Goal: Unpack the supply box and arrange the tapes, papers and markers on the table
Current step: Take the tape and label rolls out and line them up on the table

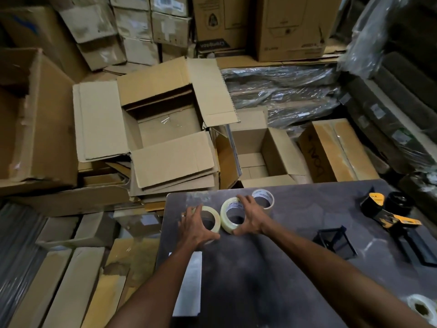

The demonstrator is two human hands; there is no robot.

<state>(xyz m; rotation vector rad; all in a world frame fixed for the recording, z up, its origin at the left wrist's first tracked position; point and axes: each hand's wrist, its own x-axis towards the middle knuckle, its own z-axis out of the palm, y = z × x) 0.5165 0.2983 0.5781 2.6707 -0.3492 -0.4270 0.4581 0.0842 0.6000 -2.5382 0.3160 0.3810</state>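
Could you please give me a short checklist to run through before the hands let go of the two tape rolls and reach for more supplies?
1. Left hand grips the left clear tape roll: ok.
2. Right hand grips the middle clear tape roll: ok.
3. Both rolls lie flat on the dark grey table: cannot tell; the middle roll looks tilted.
4. Third clear tape roll lies free beyond the right hand: ok.
5. Open brown cardboard box holds more supplies: not ok; it looks empty.
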